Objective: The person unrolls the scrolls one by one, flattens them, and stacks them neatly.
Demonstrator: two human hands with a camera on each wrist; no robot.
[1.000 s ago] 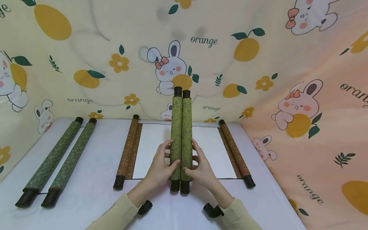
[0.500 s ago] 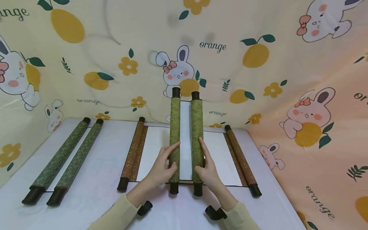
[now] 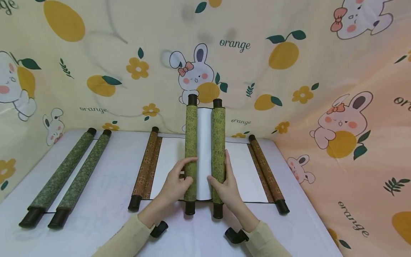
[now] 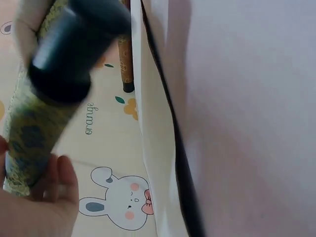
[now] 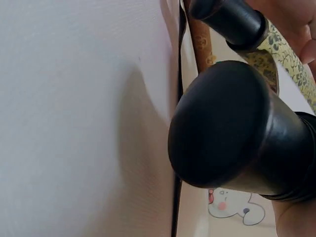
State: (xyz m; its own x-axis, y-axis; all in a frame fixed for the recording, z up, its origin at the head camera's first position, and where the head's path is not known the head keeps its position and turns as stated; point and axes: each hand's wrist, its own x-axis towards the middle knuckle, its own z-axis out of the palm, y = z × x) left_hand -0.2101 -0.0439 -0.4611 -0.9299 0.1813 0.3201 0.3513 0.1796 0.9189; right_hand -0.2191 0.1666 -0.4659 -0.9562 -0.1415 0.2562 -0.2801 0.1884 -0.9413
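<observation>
A yellow-green patterned scroll [image 3: 219, 142] with black knobs stands tilted up between both hands, its two rollers apart and a strip of white paper showing between them. My left hand [image 3: 174, 184] grips the lower part of the left roller, thumb and index finger on its front. On the right roller, my right hand [image 3: 228, 189] holds with its thumb across the front and its fingers at the outer side. Close up, a black knob [image 4: 69, 59] blurs across the left wrist view, and another knob [image 5: 222, 128] fills the middle of the right wrist view.
Behind the held scroll, a brown patterned scroll [image 3: 146, 167] lies spread out on the white-covered table [image 3: 109, 228], its white sheet exposed. A dark green scroll [image 3: 64, 171] lies at the left, slightly opened. Printed cloth [image 3: 263, 21] walls the back and right.
The yellow-green scroll's rollers, side by side a second ago, have moved apart, baring white paper. The right hand's index finger has shifted from the roller's front to its outer side.
</observation>
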